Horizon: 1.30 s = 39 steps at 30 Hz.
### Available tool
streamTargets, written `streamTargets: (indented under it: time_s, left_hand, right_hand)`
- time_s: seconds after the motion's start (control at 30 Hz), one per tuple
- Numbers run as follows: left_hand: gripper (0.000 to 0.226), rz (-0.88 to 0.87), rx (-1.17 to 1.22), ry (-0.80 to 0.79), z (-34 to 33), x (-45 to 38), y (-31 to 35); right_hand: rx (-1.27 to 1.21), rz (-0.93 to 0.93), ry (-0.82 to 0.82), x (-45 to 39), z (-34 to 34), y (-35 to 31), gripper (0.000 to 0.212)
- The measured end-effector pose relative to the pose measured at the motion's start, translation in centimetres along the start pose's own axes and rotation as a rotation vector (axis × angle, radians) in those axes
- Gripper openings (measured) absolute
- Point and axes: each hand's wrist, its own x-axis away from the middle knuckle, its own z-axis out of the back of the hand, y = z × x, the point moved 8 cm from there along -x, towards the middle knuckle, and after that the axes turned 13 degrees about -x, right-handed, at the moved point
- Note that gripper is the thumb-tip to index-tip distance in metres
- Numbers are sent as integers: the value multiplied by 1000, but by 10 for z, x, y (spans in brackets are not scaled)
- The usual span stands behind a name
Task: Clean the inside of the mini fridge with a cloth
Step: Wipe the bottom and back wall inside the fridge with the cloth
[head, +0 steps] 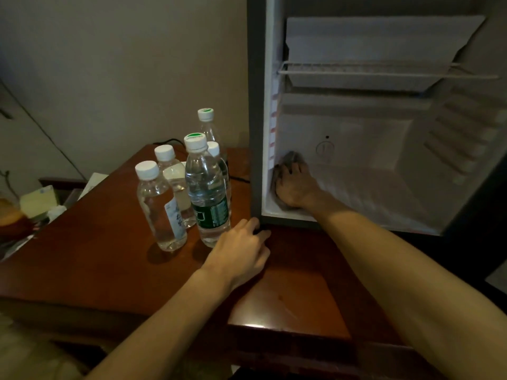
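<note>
A person's right hand (293, 185) presses a crumpled grey cloth (293, 158) against the floor of an open white-lined mini fridge (384, 187), at its front left corner, fingers curled over the cloth. The left hand (241, 250) rests with relaxed fingers on the reddish-brown wooden table (96, 242), touching the fridge's bottom corner, beside five clear plastic water bottles (207, 193).

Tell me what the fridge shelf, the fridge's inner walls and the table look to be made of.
Shelf: thin parallel rods, likely white-coated metal wire. Inner walls: smooth white moulded liner with ribbed side runners, probably plastic. Table: reddish-brown with a glossy sheen and a bright highlight at its edge, seemingly lacquered wood or veneer; which one cannot be told.
</note>
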Motion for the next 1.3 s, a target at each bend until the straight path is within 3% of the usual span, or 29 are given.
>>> streamTargets:
  time_s: [0.17,0.3,0.5,0.67,0.87,1.1,1.3]
  left_hand:
    - [58,39,24,-19,-7,11,8]
    - [63,69,14,-44,-5,17,15]
    - [56,65,6,-2,-4,17,16]
    - [59,77,5,27,-8,19,13]
    - [56,102,28,48,-6,19,12]
    - [58,104,21,48,-8,15,11]
    - [58,113,12,43,-4,17,13]
  right_hand:
    - [-95,-62,4,3,-4,4,88]
    - [9,21,37,31,0,-15,99]
    - [-70,39,117,72,-7,-26,80]
    - [-76,51,91,71,-3,-30,83]
    - [-123,-51,-11,31,8,-17,60]
    - [-131,-81,-44,8,22,-9,61]
    - [-123,-16,-30,43,28,-23,57]
